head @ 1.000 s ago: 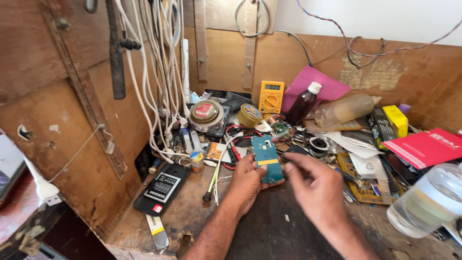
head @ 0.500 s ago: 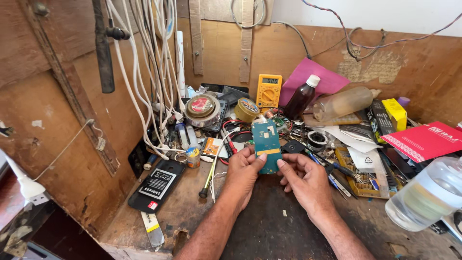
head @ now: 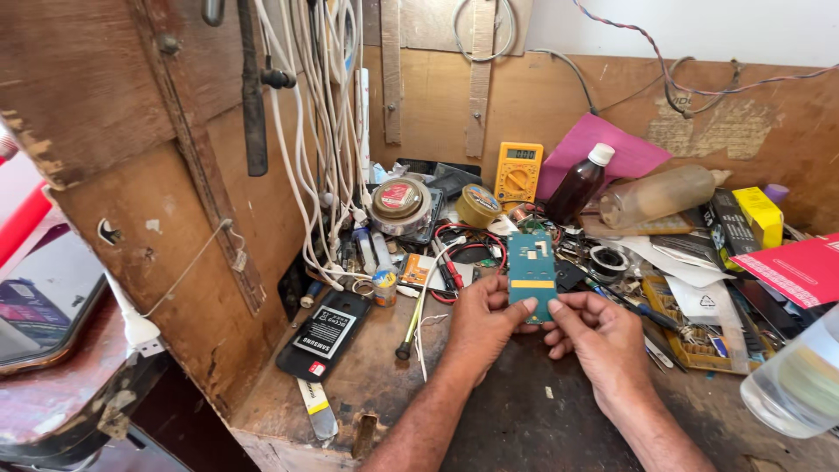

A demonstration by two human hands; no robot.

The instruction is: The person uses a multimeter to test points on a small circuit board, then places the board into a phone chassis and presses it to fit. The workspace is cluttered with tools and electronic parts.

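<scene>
A teal-green circuit board [head: 531,273] with a yellow stripe is held upright over the wooden workbench [head: 367,385]. My left hand [head: 479,325] pinches its lower left edge, and my right hand [head: 599,336] grips the lower right corner. Both forearms reach in from the bottom of the head view. A black phone battery [head: 324,332] lies to the left of my left hand. Between them rests a thin tool with a pale shaft [head: 412,322].
Behind the board sit a yellow multimeter [head: 518,173], a dark bottle with a white cap [head: 578,185], a round tin [head: 399,201], a tape roll [head: 478,206] and red wires. White cables [head: 319,140] hang at left. A clear plastic bottle [head: 795,385] stands at right beside a red booklet [head: 800,271].
Both hands have closed on the board, which now stands more upright and square to the camera. The right hand has moved in to grip the board's corner. The view has shifted slightly.
</scene>
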